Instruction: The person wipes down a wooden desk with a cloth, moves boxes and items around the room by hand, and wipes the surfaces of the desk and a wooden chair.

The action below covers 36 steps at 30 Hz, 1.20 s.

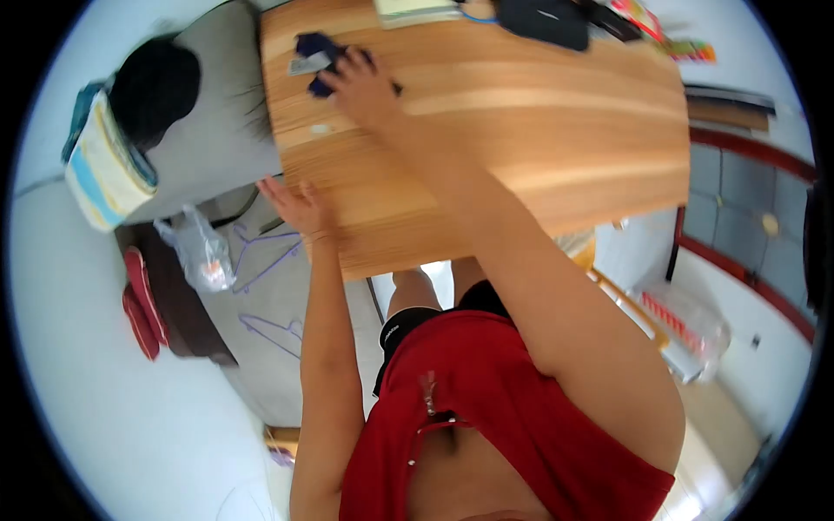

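Observation:
My right hand (363, 90) reaches over the far left part of the wooden table (521, 148). Its fingers are spread on a crumpled dark blue cloth (318, 45), which has a pale tag or patch (309, 63) at its left side. Part of the cloth is hidden under the fingers. My left hand (300, 208) is at the table's left edge, palm partly turned up, with its fingers stretched out and nothing in them. A small whitish spot or object (321, 129) lies on the wood between the two hands.
A grey sofa (221, 87) with a black item (156, 91) and a striped towel (109, 165) borders the table's left. Below are a plastic bag (201, 247) and purple hangers (265, 260). A dark pouch (543, 22) and a book (417, 10) sit at the far edge.

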Tool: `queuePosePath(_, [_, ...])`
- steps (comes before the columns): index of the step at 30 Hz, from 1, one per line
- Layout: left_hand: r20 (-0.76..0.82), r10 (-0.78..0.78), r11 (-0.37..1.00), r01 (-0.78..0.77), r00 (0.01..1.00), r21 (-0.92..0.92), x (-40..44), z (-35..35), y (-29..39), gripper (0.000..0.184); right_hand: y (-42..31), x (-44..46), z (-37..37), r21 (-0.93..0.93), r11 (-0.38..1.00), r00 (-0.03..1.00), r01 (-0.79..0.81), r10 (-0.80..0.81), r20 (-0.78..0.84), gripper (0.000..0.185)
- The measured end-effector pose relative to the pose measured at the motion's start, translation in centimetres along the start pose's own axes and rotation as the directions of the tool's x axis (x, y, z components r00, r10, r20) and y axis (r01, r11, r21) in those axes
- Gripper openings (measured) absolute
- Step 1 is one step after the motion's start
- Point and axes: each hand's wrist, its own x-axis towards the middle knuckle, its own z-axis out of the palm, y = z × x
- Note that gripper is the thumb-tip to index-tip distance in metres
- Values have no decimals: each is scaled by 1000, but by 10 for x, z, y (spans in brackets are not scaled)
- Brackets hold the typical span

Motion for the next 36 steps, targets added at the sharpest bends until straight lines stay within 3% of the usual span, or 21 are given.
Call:
queuePosePath(2, [16, -25, 999, 26, 1000, -26, 0, -1, 0, 72, -34, -45, -25, -31, 998, 995, 54, -52, 80, 38])
queuePosePath(3, [24, -53, 996, 54, 998, -73, 0, -1, -2, 70, -54, -82, -27, -47, 991, 992, 125, -125, 11, 32])
queuePosePath(4, [32, -80, 990, 83, 996, -118, 0, -2, -3, 69, -69, -120, -46, -42, 968, 968, 247, -245, 44, 33])
queuePosePath(7, [112, -76, 977, 97, 991, -191, 1, -11, -9, 66, -86, -234, -64, 360, 843, 903, 400, -430, 2, 39])
queuePosePath(10, [215, -45, 972, 93, 976, -217, 0, -24, -16, 62, -30, -298, -83, 402, 866, 933, 298, -353, 67, 39])
queuePosePath(11, [250, -39, 971, 96, 967, -218, -2, -30, -15, 61, -1, -317, -80, 295, 938, 975, 181, -211, 73, 38])
queuePosePath(12, [290, 57, 987, -10, 955, -161, -5, -38, -10, 61, 34, -334, -79, 186, 981, 996, 49, -62, 65, 37])
queuePosePath(14, [374, 247, 968, -243, 894, -60, -14, -48, 14, 60, 101, -352, -136, -35, 921, 889, -387, 383, 253, 40])
queuePosePath(16, [448, 371, 921, -386, 814, -61, -28, -46, 19, 61, 161, -404, -120, -61, 731, 733, -679, 673, -99, 45])
queuePosePath(19, [495, 523, 839, -520, 694, -157, -42, -24, 55, 61, 205, -421, -126, -41, 405, 405, -914, 896, -184, 48])
queuePosePath(22, [498, 612, 782, -566, 615, -262, -59, 4, 118, 60, 197, -388, -119, -130, 224, 253, -966, 924, -288, 47])
queuePosePath(23, [495, 632, 768, -569, 597, -294, -63, 17, 138, 60, 181, -367, -132, -206, 228, 278, -952, 924, -263, 37])
queuePosePath(24, [492, 638, 767, -547, 592, -336, -66, 33, 154, 61, 160, -349, -157, -46, 301, 299, -953, 953, 36, 28])
queuePosePath(25, [493, 644, 764, -523, 585, -378, -71, 48, 169, 61, 138, -356, -110, 83, 535, 509, -841, 833, -215, 25])
queuePosePath(26, [495, 649, 761, -495, 578, -420, -78, 62, 185, 62, 102, -347, -123, 60, 620, 605, -783, 780, -161, 27])
queuePosePath(27, [496, 641, 767, -469, 586, -438, -82, 76, 203, 62, 81, -337, -118, 60, 727, 727, -684, 672, 142, 33])
queuePosePath(28, [500, 631, 775, -445, 593, -450, -84, 92, 225, 62, 61, -348, -104, 82, 832, 835, -548, 550, 0, 36])
queuePosePath(30, [518, 587, 805, -384, 622, -452, -91, 118, 250, 62, 59, -368, -95, 123, 918, 912, -377, 391, -126, 39])
queuePosePath(32, [532, 513, 851, -317, 674, -419, -97, 142, 262, 62, 86, -382, -106, 230, 919, 929, -320, 351, -112, 40])
queuePosePath(33, [530, 529, 847, -379, 662, -373, -100, 143, 270, 65, 108, -390, -110, 150, 929, 922, -338, 359, -148, 41])
queuePosePath(36, [565, 562, 793, -588, 604, -159, -106, 149, 269, 70, 187, -407, -140, -85, 696, 700, -713, 700, -142, 39])
